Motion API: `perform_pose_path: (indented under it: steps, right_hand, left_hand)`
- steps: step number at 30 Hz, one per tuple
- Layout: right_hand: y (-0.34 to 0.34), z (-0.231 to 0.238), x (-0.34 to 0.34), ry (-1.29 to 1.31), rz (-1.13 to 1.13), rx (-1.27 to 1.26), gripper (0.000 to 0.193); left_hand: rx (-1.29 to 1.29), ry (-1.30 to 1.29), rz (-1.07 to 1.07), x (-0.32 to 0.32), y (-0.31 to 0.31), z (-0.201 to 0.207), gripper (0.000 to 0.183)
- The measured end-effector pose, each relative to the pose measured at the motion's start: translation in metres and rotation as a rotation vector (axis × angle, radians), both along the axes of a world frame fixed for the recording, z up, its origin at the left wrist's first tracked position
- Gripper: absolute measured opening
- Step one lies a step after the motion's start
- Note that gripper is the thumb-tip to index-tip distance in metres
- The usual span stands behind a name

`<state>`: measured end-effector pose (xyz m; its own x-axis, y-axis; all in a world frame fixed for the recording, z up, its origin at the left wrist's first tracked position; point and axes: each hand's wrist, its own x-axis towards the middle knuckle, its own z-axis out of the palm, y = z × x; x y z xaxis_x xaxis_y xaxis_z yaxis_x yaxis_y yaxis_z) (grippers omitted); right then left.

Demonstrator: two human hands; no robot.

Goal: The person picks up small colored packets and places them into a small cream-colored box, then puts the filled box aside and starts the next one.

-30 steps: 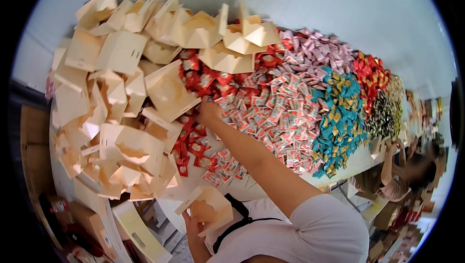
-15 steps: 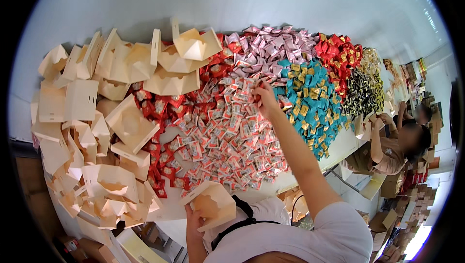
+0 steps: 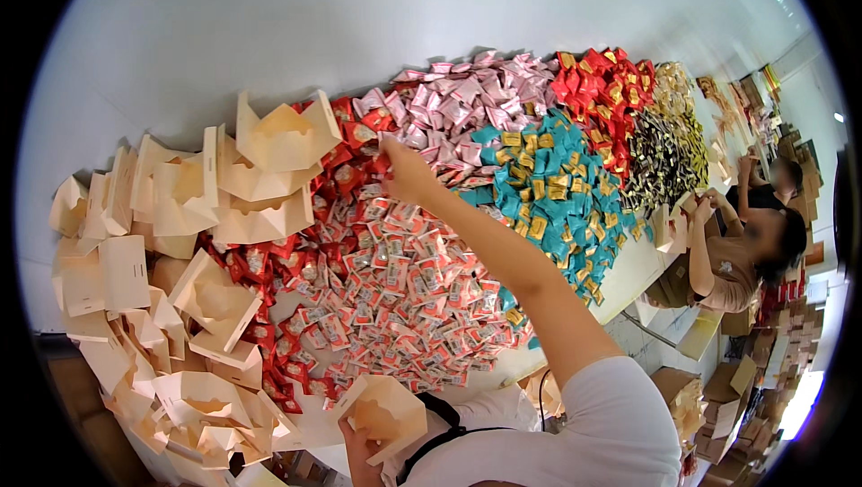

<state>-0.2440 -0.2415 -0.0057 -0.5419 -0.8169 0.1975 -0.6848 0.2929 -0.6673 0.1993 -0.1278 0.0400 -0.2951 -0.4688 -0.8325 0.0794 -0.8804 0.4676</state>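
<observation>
One head-worn fisheye view looks steeply down and forward along the tabletop (image 3: 628, 280), close above the person's own shoulder and outstretched arm. Straight edges bend near the dark round rim. The white wall fills the top; co-workers sit far right.

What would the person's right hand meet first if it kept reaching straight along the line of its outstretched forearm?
Probably the heap of pale pink foil sachets just beyond the right hand, then the white wall behind; depth is hard to judge.
</observation>
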Motion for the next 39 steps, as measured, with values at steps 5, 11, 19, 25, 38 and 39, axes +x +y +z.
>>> perform_pose_path:
  steps: [5,11,19,25,38,39]
  right_hand:
    - [0.087,0.034,-0.039,-1.124,-0.136,-0.494,0.043]
    - [0.155,0.031,-0.088,0.048,-0.148,0.207,0.040]
    - [0.155,0.019,-0.098,0.334,-0.056,0.573,0.029]
    - [0.182,0.030,-0.118,0.087,-0.139,0.378,0.027]
    - [0.208,0.011,-0.057,0.316,-0.029,0.917,0.043]
    - [0.213,0.013,-0.056,0.305,-0.054,0.867,0.043]
  left_hand:
    - [-0.032,0.088,-0.109,-0.004,-0.002,-0.030,0.064]
    - [-0.108,0.132,-0.108,-0.040,0.005,-0.001,0.059]
    - [-0.195,0.190,-0.058,-0.062,0.012,-0.015,0.053]
    - [-0.215,0.245,-0.152,-0.094,0.012,-0.005,0.053]
    - [-0.224,0.192,-0.139,-0.082,0.051,-0.015,0.050]
    - [-0.243,0.185,-0.143,-0.084,0.052,-0.015,0.049]
